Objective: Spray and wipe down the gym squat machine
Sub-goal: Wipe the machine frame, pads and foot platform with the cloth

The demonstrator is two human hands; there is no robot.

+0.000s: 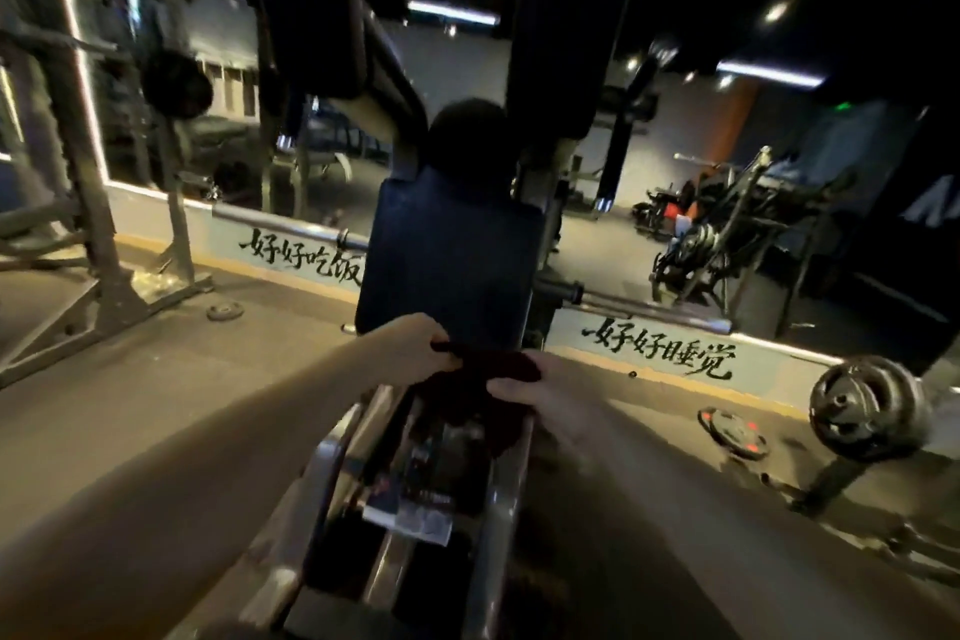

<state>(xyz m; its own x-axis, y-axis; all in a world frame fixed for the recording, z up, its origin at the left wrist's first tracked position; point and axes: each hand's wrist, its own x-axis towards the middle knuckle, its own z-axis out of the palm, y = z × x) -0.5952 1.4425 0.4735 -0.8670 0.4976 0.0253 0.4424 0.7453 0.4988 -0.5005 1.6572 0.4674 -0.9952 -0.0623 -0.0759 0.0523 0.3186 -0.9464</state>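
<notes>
The squat machine stands straight ahead, its dark blue back pad (447, 255) sloping away from me between two tall shoulder pads (561, 26). A dark red cloth (493, 374) hangs at the pad's lower edge. My left hand (410, 346) pinches the cloth's upper left corner. My right hand (540, 395) grips its right side. Below the hands run the machine's metal rails (332, 457) and a sticker label (410, 517). No spray bottle is in view.
A mirror wall (649, 182) with painted lettering along its base faces me. A power rack (88, 203) stands at the left. Weight plates lie on the floor (223, 311), (732, 431), and a loaded bar end (862, 405) sticks out at the right.
</notes>
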